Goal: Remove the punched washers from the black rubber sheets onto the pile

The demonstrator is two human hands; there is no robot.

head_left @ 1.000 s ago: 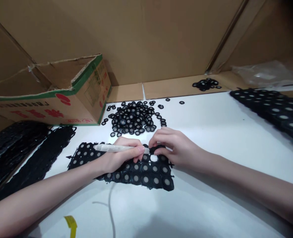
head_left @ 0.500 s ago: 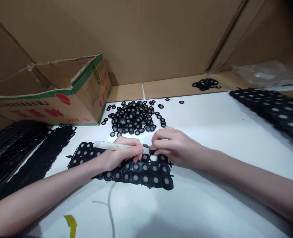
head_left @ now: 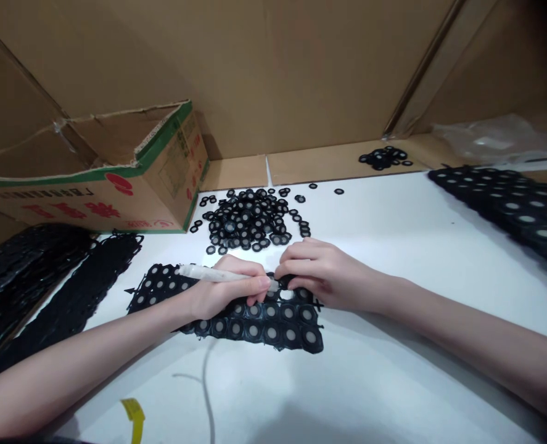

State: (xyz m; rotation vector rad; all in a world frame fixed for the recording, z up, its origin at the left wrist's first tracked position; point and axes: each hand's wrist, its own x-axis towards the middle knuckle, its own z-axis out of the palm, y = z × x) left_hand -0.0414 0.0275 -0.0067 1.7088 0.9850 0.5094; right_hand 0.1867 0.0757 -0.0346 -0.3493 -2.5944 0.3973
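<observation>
My left hand [head_left: 231,283] is closed round a white pen-like stick [head_left: 208,273], its tip pointing right toward my other hand. Under both hands lies a black sheet [head_left: 273,333] with rows of round grey-centred discs. One white hole shows in the sheet near my right fingers. My right hand [head_left: 317,271] is closed in a pinch at the sheet's upper right; whatever its fingertips hold is mostly hidden. Just beyond the hands is a heap of loose black rings with grey centres [head_left: 250,216].
An open cardboard box [head_left: 162,185] stands at the back left. Black sheets [head_left: 83,290] are stacked left, and another dotted sheet [head_left: 523,209] lies right. A small ring pile [head_left: 382,157] and clear plastic bag [head_left: 495,139] sit behind. Yellow tape [head_left: 134,416] is in front.
The stick's tip and my right fingertips have shifted slightly and are closer together at the sheet. The sheet and the loose rings stay where they were.
</observation>
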